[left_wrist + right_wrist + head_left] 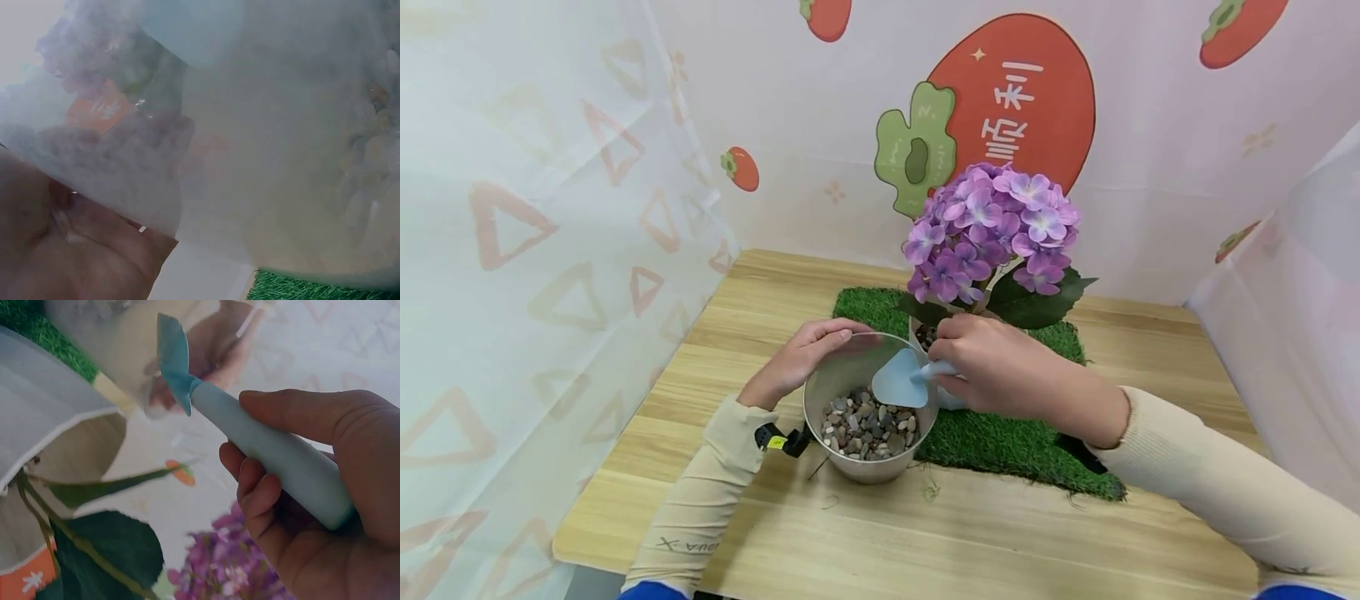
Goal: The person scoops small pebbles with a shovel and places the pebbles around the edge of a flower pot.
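Observation:
My left hand [801,358] grips the far left rim of a translucent bucket [872,472], thumb along the edge. Grey and brown pebbles [868,427] cover the bucket's bottom. Curled around the pale blue handle of a small trowel [269,450] are the fingers of my right hand [992,367]. The trowel's blade [898,380] hangs over the bucket's opening, above the pebbles, and no stones show on it. Just behind the right hand stands a white pot [56,394] with a purple hydrangea [992,229]; in the head view the hand hides much of the pot.
Under the pot lies a green artificial turf mat [1000,454], reaching the bucket's right side. Everything stands on a wooden table [820,542]. Printed fabric walls [805,225] close off the back and both sides.

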Demonstrator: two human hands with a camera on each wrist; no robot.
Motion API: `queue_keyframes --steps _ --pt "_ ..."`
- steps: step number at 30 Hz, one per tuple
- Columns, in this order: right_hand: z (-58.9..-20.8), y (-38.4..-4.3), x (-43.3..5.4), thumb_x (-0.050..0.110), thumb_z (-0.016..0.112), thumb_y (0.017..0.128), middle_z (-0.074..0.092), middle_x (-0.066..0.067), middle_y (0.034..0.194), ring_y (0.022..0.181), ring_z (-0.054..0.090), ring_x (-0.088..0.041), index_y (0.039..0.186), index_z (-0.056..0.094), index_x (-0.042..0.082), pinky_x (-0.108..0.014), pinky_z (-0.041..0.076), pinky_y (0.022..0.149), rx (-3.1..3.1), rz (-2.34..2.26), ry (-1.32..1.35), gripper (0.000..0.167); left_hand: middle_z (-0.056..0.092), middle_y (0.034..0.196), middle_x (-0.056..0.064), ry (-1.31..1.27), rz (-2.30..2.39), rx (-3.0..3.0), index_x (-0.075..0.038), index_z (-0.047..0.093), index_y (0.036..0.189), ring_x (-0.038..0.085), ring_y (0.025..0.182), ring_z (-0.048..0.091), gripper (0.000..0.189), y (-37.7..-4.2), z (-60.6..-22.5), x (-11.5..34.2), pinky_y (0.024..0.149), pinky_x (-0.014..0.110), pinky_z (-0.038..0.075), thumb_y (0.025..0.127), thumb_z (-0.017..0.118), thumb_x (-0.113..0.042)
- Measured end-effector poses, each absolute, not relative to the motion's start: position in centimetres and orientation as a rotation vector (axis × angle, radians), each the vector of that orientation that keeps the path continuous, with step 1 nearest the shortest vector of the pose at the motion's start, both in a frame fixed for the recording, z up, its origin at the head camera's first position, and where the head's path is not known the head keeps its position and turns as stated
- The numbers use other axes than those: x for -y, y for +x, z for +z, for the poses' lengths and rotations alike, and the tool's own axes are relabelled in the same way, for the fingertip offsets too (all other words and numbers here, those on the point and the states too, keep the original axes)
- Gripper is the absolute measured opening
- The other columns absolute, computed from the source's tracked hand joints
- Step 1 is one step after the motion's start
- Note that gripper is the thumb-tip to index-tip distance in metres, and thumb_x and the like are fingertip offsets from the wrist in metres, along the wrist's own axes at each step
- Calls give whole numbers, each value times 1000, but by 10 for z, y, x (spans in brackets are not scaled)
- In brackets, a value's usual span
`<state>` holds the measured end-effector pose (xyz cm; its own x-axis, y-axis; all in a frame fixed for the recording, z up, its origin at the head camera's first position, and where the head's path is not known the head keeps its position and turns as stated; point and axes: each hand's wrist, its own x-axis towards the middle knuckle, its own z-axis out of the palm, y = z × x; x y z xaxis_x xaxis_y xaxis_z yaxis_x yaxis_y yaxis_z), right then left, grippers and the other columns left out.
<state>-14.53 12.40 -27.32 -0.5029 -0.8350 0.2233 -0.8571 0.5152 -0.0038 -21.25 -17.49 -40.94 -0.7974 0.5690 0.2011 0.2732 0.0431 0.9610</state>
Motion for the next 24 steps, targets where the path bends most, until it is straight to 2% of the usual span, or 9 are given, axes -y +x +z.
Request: queue_keyframes --steps 4,8,11,14,18,21,24 --pt "-285 -149 -114 18 82 93 55 2 77 71 51 -15 87 74 13 -28 48 60 2568 103 1432 11 66 143 24 857 1824 -2086 4 62 140 28 135 66 39 -212 -409 175 118 32 50 115 41 -18" --pt "-293 -153 -106 18 80 94 59 -1 81 75 55 -20 85 73 12 -30 53 61 2531 17 1438 13 67 143 23 847 1822 -2092 3 62 140 31 136 64 39 -211 -409 175 118 34 50 115 41 -18" --pt "-299 -156 -100 14 78 95 64 -4 84 79 58 -22 87 75 8 -29 57 63 2486 -67 1454 11 67 143 23 845 1822 -2090 3 62 140 33 136 64 40 -211 -409 175 118 34 50 115 41 -19" --pt "-305 -158 -95 6 79 91 68 -7 89 83 61 -23 90 77 6 -28 59 61 2441 -145 1467 2 67 142 23 853 1823 -2089 3 63 140 34 137 63 39 -212 -409 175 118 33 51 115 41 -19" --pt "-317 -160 -86 1 82 87 69 -7 93 83 64 -21 91 78 8 -26 61 64 2320 -345 1489 9 67 142 22 867 1807 -2114 2 63 140 36 136 63 39 -213 -408 175 117 31 51 115 41 -18" --pt "-328 -161 -76 7 80 92 69 -5 90 79 65 -18 88 78 11 -23 60 64 2216 -500 1488 7 68 142 21 868 1788 -2143 2 63 140 37 136 63 39 -212 -408 176 116 30 51 115 41 -18" --pt "-333 -162 -66 15 78 97 70 -4 86 77 66 -17 85 79 15 -22 60 62 2173 -562 1494 12 68 142 21 856 1778 -2155 2 63 140 37 136 63 39 -212 -408 177 116 31 52 115 42 -19"
